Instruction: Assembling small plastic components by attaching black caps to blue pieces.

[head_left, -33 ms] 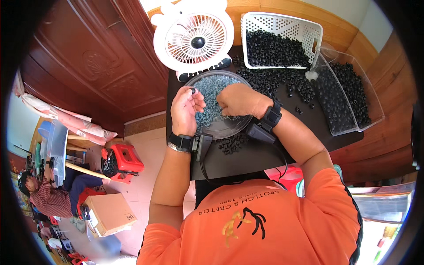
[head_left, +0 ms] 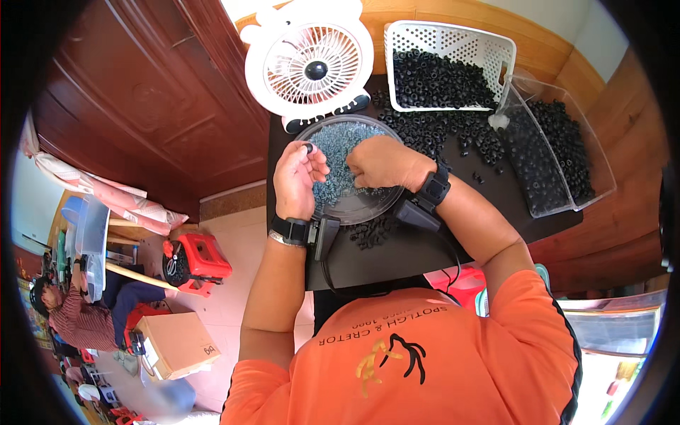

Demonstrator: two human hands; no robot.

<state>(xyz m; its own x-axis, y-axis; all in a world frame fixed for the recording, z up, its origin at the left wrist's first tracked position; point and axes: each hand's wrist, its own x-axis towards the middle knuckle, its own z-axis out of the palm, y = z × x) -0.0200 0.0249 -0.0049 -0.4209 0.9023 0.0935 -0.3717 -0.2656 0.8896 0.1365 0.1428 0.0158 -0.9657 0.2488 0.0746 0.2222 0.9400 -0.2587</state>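
Over a round clear-plastic tray (head_left: 348, 205) of tiny blue-grey pieces (head_left: 336, 145), the left hand (head_left: 293, 183) pinches one black ring (head_left: 309, 147); the right hand (head_left: 388, 163) bunches, its hold hidden; heaped black rings (head_left: 440, 134) lie untouched.

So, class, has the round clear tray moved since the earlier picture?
No. Judged against the white fan, the round clear tray shows no visible shift in any direction.

Dark reddish-brown carved wooden door (head_left: 134, 106) beside a pale pink tiled floor (head_left: 244, 262), brightly lit

Honey-coloured wood panelling (head_left: 531, 42) runs beneath a white wall (head_left: 549, 18) behind the smooth black table (head_left: 397, 258); a red plastic stool (head_left: 205, 256) stands on the floor to the left
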